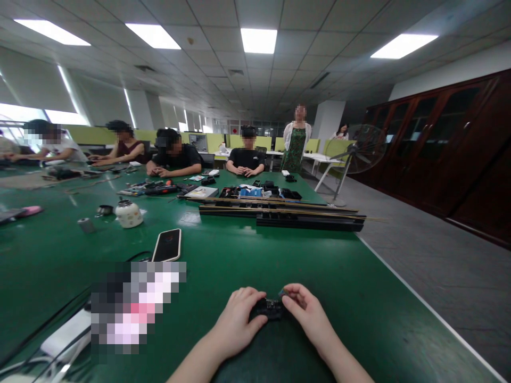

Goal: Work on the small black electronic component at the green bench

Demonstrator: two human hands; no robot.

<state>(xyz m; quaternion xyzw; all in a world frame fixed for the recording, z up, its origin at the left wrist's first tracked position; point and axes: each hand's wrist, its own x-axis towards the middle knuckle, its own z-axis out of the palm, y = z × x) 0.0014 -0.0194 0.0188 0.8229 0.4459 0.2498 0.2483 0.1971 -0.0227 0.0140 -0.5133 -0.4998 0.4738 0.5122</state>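
A small black boxy part (pixel 273 309) rests on the green table (pixel 223 255) in front of me, with some lighter detail along its upper side. My left hand (pixel 241 318) grips its left end between thumb and fingers. At its right end, my right hand (pixel 300 307) pinches a tiny bluish piece (pixel 283 292) between thumb and forefinger, close to or touching the black part. I cannot make out what kind of piece this is. The fingers hide portions of both items.
To the left lie a phone (pixel 167 246), a white power strip (pixel 66 335) with cables and a blurred-out patch. A cream jar (pixel 128 214) stands beyond. Long black rails (pixel 309 222) with thin rods cross the table ahead. Several people sit or stand farther back; a fan (pixel 361 151) is at right.
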